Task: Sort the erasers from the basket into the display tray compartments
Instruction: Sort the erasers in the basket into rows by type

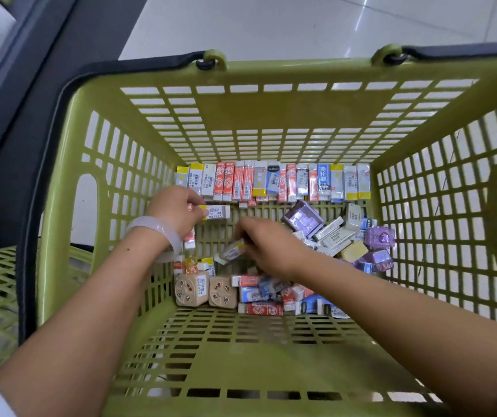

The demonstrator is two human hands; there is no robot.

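Both forearms are seen reaching down into a green slotted basket; white sleeves are visible at the lower corners. A pale bangle is worn on the left wrist.

Nearest on the basket floor, two beige cube erasers with printed faces are set side by side, touching. Just right of them, a loose heap of red, blue and white erasers is partly covered by the right forearm. A small orange item above the cubes is too blurred to identify.

Right hand: fingers curled, a white eraser with a yellow end is pinched and held tilted just above the floor. Left hand: fingers curled, a white barcode-labelled eraser with a yellow end is gripped roughly level; a red-and-white eraser is seen just below this hand, but whether it is held cannot be told.

To the right, a jumble of grey-white boxed erasers, a yellowish block and purple translucent boxes is piled against the right wall.

Farthest, a neat row of erasers is lined up along the far wall, wrapped in red, white, yellow and blue. Black basket handles are folded down over the rim. Beyond, a pale tiled floor is visible.
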